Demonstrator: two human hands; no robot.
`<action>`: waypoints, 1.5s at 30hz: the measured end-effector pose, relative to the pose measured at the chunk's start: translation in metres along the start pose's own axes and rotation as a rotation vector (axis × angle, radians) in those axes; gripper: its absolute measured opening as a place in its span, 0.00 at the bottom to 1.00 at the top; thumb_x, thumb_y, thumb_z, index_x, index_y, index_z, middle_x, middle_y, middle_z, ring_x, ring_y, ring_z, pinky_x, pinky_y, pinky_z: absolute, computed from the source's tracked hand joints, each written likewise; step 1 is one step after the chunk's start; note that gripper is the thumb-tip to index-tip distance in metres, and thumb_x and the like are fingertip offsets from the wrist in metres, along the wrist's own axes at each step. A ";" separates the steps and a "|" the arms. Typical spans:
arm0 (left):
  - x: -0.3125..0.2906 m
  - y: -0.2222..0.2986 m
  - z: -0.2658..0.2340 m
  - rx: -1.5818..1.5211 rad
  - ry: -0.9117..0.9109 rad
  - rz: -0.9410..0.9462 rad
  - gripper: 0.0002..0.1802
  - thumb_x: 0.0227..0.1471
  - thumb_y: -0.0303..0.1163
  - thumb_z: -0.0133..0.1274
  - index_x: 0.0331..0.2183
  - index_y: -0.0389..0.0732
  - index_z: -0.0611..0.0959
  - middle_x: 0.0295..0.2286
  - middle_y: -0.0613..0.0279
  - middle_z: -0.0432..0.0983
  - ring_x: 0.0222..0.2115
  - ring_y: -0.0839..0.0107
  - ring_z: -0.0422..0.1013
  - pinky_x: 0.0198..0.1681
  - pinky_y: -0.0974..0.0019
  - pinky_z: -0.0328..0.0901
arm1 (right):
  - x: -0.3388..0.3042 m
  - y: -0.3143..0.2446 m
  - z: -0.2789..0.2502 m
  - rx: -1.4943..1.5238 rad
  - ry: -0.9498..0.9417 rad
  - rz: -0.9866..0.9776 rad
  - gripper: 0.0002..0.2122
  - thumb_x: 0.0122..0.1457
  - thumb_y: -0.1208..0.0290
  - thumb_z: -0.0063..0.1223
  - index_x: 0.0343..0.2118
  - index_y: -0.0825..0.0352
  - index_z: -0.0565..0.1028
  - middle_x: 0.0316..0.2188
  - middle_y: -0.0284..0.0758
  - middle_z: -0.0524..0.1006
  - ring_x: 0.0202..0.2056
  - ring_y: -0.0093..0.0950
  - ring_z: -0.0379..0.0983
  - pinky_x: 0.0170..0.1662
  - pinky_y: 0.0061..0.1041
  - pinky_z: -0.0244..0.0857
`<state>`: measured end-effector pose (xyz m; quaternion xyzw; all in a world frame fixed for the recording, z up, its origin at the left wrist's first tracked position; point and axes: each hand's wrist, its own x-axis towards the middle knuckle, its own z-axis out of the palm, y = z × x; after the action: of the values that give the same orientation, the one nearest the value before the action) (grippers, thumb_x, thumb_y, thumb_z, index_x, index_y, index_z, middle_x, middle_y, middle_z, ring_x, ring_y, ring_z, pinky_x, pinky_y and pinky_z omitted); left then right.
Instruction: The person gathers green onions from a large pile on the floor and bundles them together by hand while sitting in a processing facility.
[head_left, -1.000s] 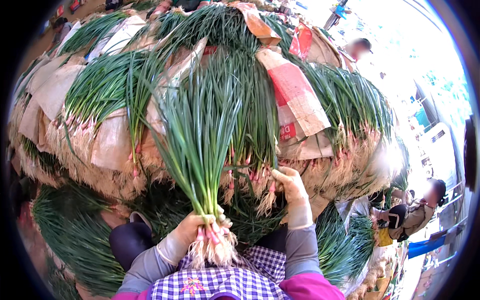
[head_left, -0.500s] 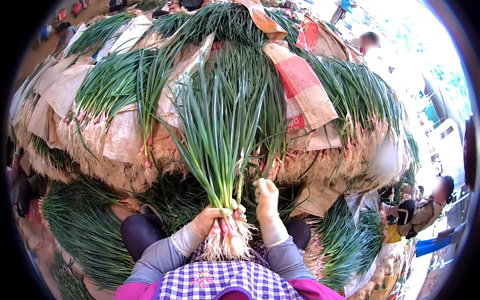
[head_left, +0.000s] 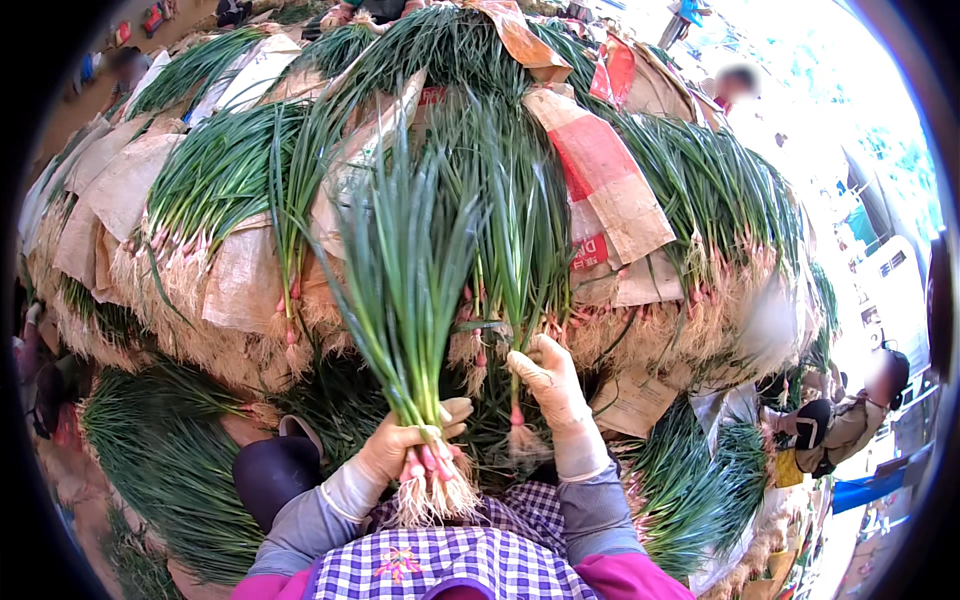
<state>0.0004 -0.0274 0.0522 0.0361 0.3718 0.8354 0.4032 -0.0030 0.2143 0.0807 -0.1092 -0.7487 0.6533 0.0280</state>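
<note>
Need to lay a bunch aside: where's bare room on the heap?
Bare patches: the reddish sack between the central onions and right onions; the tan sack left of the left onions. Crowded: around the left hand and right hand, amid leaves.

Spring onion bunch (head_left: 405,300): leaves deep green, bulbs (head_left: 428,461) pink, roots (head_left: 440,498) cream. Single spring onion (head_left: 516,414): pink bulb. Gloves (head_left: 393,449): cream. Forearm covers (head_left: 600,508): grey. Sleeves (head_left: 637,577): magenta. Apron (head_left: 515,560): purple-and-white gingham, pinkish embroidered motif (head_left: 398,563), purple neckline trim. Paper sacking (head_left: 581,160): tan with red block. Leggings (head_left: 274,480): near-black.
</note>
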 end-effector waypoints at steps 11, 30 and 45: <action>0.014 -0.033 -0.015 -0.049 0.059 -0.214 0.15 0.44 0.25 0.51 0.38 0.32 0.74 0.19 0.48 0.75 0.15 0.61 0.74 0.18 0.68 0.71 | -0.033 0.022 0.071 -0.625 0.128 -0.157 0.09 0.53 0.65 0.55 0.26 0.66 0.71 0.21 0.43 0.74 0.24 0.43 0.72 0.28 0.37 0.65; 0.024 -0.012 0.000 -0.221 -0.151 -0.087 0.33 0.46 0.27 0.52 0.55 0.36 0.62 0.33 0.56 0.73 0.33 0.59 0.72 0.43 0.51 0.67 | 0.113 0.094 -0.122 -0.586 0.356 0.227 0.12 0.54 0.70 0.55 0.38 0.72 0.75 0.37 0.46 0.77 0.39 0.36 0.74 0.46 0.30 0.66; 0.012 -0.004 -0.011 -0.273 -0.127 0.013 0.33 0.42 0.27 0.55 0.52 0.31 0.66 0.31 0.54 0.76 0.31 0.58 0.75 0.50 0.54 0.65 | 0.083 0.031 -0.105 -0.451 0.467 -0.031 0.12 0.54 0.73 0.54 0.40 0.71 0.76 0.33 0.40 0.78 0.27 0.28 0.74 0.31 0.26 0.70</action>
<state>-0.0094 -0.0239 0.0392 0.0361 0.2283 0.8768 0.4216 -0.0608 0.3371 0.0574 -0.2480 -0.8496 0.4276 0.1838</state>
